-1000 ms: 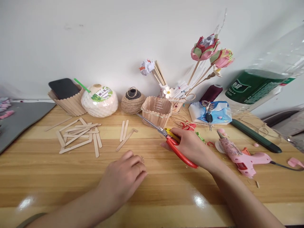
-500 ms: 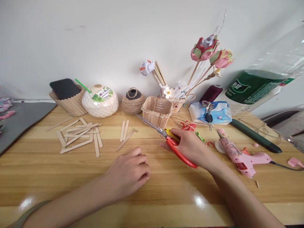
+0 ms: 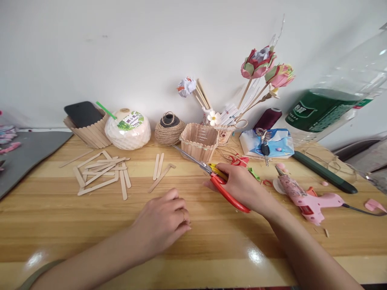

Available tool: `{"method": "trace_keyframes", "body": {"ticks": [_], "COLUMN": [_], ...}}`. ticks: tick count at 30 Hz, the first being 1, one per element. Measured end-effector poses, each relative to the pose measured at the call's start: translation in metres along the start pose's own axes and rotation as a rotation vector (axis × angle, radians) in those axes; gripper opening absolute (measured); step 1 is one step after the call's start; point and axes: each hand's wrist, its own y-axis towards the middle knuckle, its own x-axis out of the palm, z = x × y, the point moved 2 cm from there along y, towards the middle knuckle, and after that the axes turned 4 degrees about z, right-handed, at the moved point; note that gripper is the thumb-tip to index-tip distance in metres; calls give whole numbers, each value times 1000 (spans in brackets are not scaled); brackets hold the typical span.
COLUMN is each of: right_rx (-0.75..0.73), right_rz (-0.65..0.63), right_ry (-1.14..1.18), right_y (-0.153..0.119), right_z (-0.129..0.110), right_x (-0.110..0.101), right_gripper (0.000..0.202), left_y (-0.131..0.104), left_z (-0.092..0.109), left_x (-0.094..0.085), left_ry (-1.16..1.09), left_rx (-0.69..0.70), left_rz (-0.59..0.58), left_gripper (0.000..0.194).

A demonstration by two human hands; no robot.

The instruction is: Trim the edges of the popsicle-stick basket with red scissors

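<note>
My right hand is closed round the handles of a pair of scissors with red and yellow grips. Their metal blades point up and left, in front of a small box made of craft sticks. With fingers curled, my left hand rests on the table; nothing shows in it, though its palm is hidden. Just beyond it lie two short craft sticks and a longer stick touching a small cut piece. A loose pile of craft sticks is further left.
Along the wall stand a stick holder with a phone, a wrapped coconut, a twine ball and paper flowers. A pink glue gun, a tissue pack and a large bottle are at right.
The view has shifted very slightly. Both hands and the scissors stay in nearly the same place, and the sticks have not moved.
</note>
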Motion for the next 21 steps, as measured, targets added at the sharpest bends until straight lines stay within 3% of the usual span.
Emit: {"method": "trace_keyframes", "body": {"ticks": [3, 6, 12, 17, 21], "right_rx": [3, 0, 16, 5, 8], "right_rz": [0, -7, -10, -8, -12], "right_ry": [-3, -14, -9, 0, -3], "right_y": [0, 0, 0, -1, -2], "right_z": [1, 1, -2, -2, -2], "right_x": [0, 0, -3, -3, -3], "right_gripper": [32, 33, 33, 33, 33], "left_y": [0, 2, 8, 5, -10], "left_z": [-1, -2, -7, -7, 6], "left_x": [-2, -2, 1, -1, -1], "left_ry": [9, 34, -4, 70, 214], "left_rx": [67, 134, 100, 73, 133], "left_rz": [-30, -86, -88, -4, 155], "left_gripper": [13, 25, 17, 17, 19]}}
